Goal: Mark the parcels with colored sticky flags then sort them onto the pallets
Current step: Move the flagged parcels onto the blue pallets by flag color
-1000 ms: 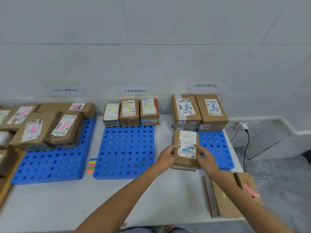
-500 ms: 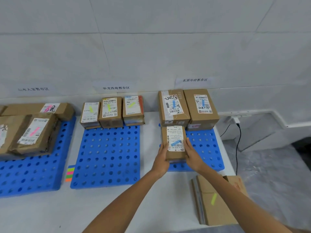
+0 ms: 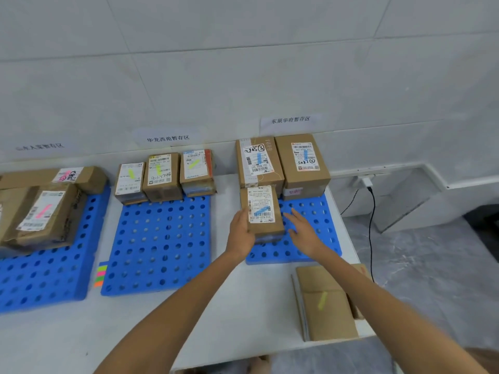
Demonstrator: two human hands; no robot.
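left hand [image 3: 240, 233] grips blue-flagged parcel [image 3: 263, 211], likely seating it on pallet [image 3: 328, 233] (blue boxes [image 3: 259, 163] just ahead) | right hand [image 3: 303, 232] flat, empty, beside it

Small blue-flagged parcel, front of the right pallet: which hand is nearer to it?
Left. The left hand grips the small parcel by its left edge; the right hand hovers just beside its right edge, fingers straight, over the blue pallet.
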